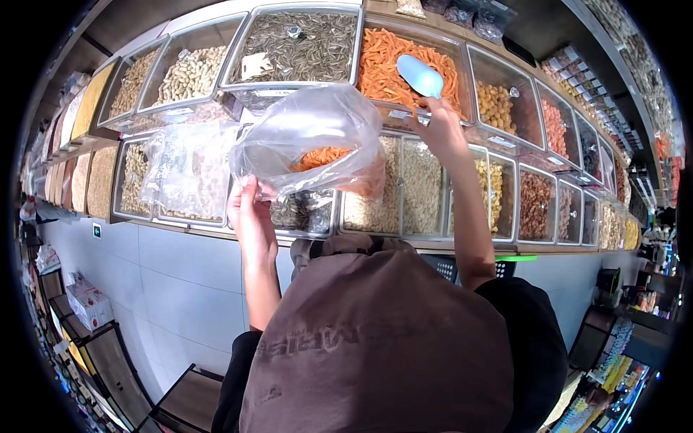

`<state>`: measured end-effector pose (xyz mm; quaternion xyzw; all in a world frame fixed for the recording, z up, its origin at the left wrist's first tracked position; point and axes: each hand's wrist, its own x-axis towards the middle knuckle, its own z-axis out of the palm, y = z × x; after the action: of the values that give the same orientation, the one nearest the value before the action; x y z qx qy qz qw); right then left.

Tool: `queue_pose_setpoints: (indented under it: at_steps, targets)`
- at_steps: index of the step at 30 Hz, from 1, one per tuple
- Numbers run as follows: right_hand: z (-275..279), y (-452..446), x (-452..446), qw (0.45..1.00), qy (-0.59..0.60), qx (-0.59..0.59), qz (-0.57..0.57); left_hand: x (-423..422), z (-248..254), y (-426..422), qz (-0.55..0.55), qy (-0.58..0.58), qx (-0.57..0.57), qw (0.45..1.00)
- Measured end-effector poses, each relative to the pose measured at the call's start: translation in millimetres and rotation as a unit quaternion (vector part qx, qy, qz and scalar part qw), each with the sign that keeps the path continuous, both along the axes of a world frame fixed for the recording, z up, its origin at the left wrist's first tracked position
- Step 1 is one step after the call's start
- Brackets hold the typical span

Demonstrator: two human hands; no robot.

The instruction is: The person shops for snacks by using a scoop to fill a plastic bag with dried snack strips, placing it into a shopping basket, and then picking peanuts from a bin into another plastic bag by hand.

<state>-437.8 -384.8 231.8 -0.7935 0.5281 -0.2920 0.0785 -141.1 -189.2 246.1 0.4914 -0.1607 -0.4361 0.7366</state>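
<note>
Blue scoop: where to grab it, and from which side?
Take the blue scoop by its handle, probably from the near side: the handle points back that way, while the broad bowl reaches away over the orange strips. The right grip is at the handle end.

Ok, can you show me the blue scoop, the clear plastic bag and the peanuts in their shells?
Blue scoop (pixel 419 76): head view, on its bowl.
Clear plastic bag (pixel 307 128): head view, on its middle, above the orange strips inside.
Peanuts in their shells (pixel 192 74): head view, middle of the pile.
</note>
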Motion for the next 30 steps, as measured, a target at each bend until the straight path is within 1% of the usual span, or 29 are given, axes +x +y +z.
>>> queue_pose_setpoints:
  at_steps: [3, 7, 8, 9, 10, 11, 12, 13, 15, 16, 17, 19, 20, 22, 23, 24, 25, 26, 27, 29, 30]
  targets:
    - [-17.2, -7.1, 8.8, 0.999, 0.002, -0.017, -0.032, -1.1, 2.7, -6.9, -0.013, -0.012, 0.0, 1.0]
    - [-30.1, -26.5, 6.1, 0.999, 0.016, 0.0, -0.035, -13.7, 5.3, -11.1, -0.014, 0.006, 0.001, 1.0]
    - [-38.4, -38.7, -3.5, 1.0, 0.016, -0.012, 0.017, -16.9, 3.9, -10.9, -0.011, 0.012, 0.006, 1.0]
    - [-30.6, -41.1, -1.2, 0.997, 0.017, -0.024, 0.07, -20.0, 2.5, -10.3, -0.007, 0.019, 0.01, 1.0]
    - [-23.8, -40.8, 1.1, 0.997, 0.018, -0.024, 0.074, -22.8, 1.5, -8.6, -0.018, 0.019, 0.013, 1.0]
    - [-14.8, -40.4, 0.5, 0.998, -0.037, 0.033, 0.023, -25.7, 1.5, -7.5, -0.014, 0.02, 0.013, 1.0]
    - [3.4, -36.0, 5.4, 0.991, -0.092, 0.091, -0.029, -28.4, 1.7, -6.5, -0.033, -0.004, 0.011, 0.999]
    - [15.7, -32.8, 6.9, 0.994, -0.08, 0.072, -0.037, -30.8, 1.6, -5.3, -0.052, -0.029, 0.01, 0.998]
    - [39.1, -23.9, 8.3, 0.978, -0.148, 0.145, -0.036, -33.4, -1.2, -2.8, -0.074, -0.057, 0.022, 0.995]
    - [51.4, -16.2, 12.6, 0.951, -0.247, 0.185, 0.024, -35.4, -0.1, -2.3, -0.076, -0.07, 0.024, 0.994]
    - [65.0, -3.2, 15.8, 0.929, -0.296, 0.21, 0.07, -37.4, 0.8, -2.8, -0.079, -0.082, 0.026, 0.993]
    - [87.2, 23.9, 27.3, 0.891, -0.339, 0.241, 0.182, -38.1, -1.3, -6.1, -0.08, -0.08, 0.023, 0.993]
    - [96.5, 38.0, 33.5, 0.89, -0.339, 0.243, 0.183, -38.6, -2.0, -7.9, -0.086, -0.078, 0.014, 0.993]
    - [107.3, 60.1, 48.8, 0.902, -0.163, 0.265, 0.298, -41.0, -0.1, -11.5, -0.091, -0.071, 0.002, 0.993]
    - [102.8, 65.7, 60.3, 0.904, -0.164, 0.263, 0.295, -42.3, 1.2, -12.9, -0.099, -0.063, -0.01, 0.993]
    - [94.1, 71.6, 72.8, 0.938, -0.078, 0.187, 0.281, -43.4, 1.8, -13.6, -0.105, -0.061, -0.015, 0.993]
    - [83.7, 76.2, 81.0, 0.958, 0.009, 0.108, 0.264, -44.9, 2.1, -13.2, -0.11, -0.061, -0.016, 0.992]
    - [67.2, 77.2, 83.6, 0.969, -0.011, 0.046, 0.242, -45.9, 2.4, -12.2, -0.111, -0.063, -0.017, 0.992]
    - [69.8, 76.6, 82.4, 0.97, -0.014, 0.045, 0.24, -45.9, 2.7, -11.1, -0.111, -0.065, -0.018, 0.992]
    - [81.2, 72.6, 75.6, 0.961, -0.131, 0.169, 0.178, -44.0, 1.3, -6.8, -0.108, -0.055, -0.013, 0.993]
    - [86.4, 66.1, 68.0, 0.972, -0.095, 0.167, 0.132, -43.2, -0.1, -4.1, -0.107, -0.04, -0.007, 0.993]
